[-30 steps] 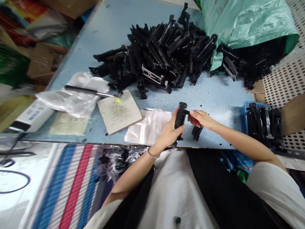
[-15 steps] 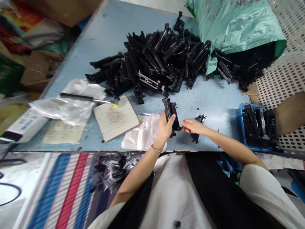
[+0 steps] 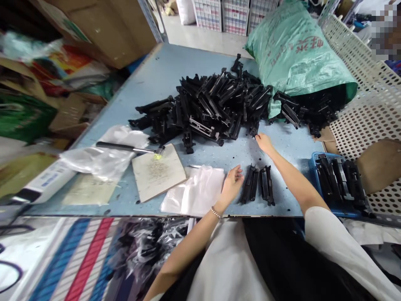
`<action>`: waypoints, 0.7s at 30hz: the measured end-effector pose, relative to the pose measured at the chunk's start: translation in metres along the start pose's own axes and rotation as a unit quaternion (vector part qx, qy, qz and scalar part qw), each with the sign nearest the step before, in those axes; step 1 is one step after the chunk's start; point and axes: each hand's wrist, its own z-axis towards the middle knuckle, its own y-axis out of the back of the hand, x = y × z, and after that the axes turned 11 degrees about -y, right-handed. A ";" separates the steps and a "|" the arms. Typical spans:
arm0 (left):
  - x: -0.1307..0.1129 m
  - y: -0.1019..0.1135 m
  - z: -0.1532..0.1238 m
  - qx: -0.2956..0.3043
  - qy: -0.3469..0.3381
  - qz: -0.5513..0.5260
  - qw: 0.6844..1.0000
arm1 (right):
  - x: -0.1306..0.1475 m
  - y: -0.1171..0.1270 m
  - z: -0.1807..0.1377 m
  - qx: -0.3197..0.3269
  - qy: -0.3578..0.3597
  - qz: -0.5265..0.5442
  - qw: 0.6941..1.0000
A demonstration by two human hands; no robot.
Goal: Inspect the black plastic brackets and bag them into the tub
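My right hand (image 3: 265, 143) reaches to the near edge of a heap of long black plastic parts (image 3: 203, 100). Its fingertips are pinched on the end of one black plastic part (image 3: 254, 130). Nothing is in my left hand (image 3: 232, 183), which hovers near the table front with fingers loosely curled and apart. Just to its right, two black parts, one (image 3: 249, 184) and another (image 3: 266, 186), lie side by side on the blue table. A clear plastic bag (image 3: 196, 190) lies to the left of that hand.
A hammer (image 3: 125, 147) rests across a plastic bag and a pale square board (image 3: 158, 173). At the right stands a blue basket (image 3: 315, 161) holding several black parts. Behind it, a green sack (image 3: 300, 46) spills more parts beside a perforated panel (image 3: 360, 113).
My left hand has let go of its black part, which now lies beside the other one. My right hand has moved forward to the heap. The view has tilted up.
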 end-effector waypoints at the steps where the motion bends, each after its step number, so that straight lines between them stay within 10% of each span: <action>1: -0.004 0.004 0.007 -0.015 0.021 -0.054 0.998 | -0.008 0.001 -0.014 0.007 0.005 0.011 1.000; 8: -0.065 0.004 0.047 0.001 0.142 -0.411 0.901 | -0.040 0.005 -0.141 0.191 0.127 0.071 0.971; 10: -0.078 0.007 0.040 0.008 0.124 -0.379 0.917 | -0.038 0.014 -0.154 0.228 0.167 0.077 0.956; 16: -0.084 0.013 -0.003 0.072 0.081 -0.234 0.966 | -0.015 0.031 -0.134 0.014 0.242 0.086 0.967; 21: -0.076 0.020 -0.014 0.028 -0.035 -0.084 0.995 | 0.003 0.011 -0.128 0.229 0.140 0.215 0.939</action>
